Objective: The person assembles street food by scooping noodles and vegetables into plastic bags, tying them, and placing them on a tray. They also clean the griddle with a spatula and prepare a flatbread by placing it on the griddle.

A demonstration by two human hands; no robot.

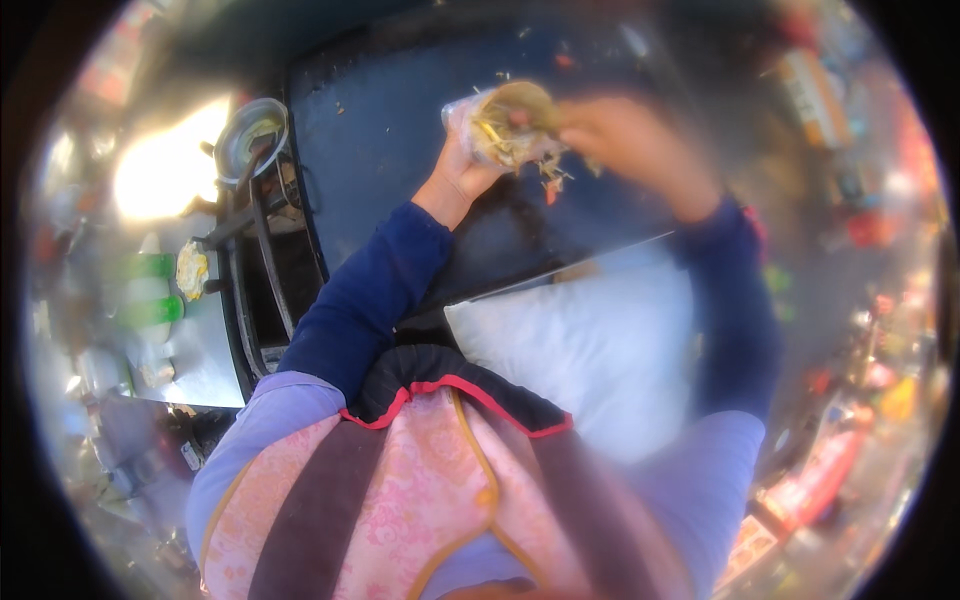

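Note:
Above a dark flat work surface (pixel 367 135), my left hand (pixel 465 169) is closed around a food wrap in a clear plastic bag (pixel 510 124). Its round open end faces up, showing shredded filling with yellow and reddish bits. My right hand (pixel 622 135) is blurred and touches or nearly touches the wrap's right edge; whether its fingers pinch anything is unclear. Shreds and a reddish piece (pixel 553 187) hang or fall below the opening. A few loose scraps lie on the dark surface.
At left, a metal bowl (pixel 232 142) stands beside black metal bars (pixel 262 247). Further left are green-banded containers (pixel 154 300) and a yellowish food piece (pixel 193 270). A white cloth or bag (pixel 585 345) lies before my body. Blurred packages (pixel 817 465) line the right.

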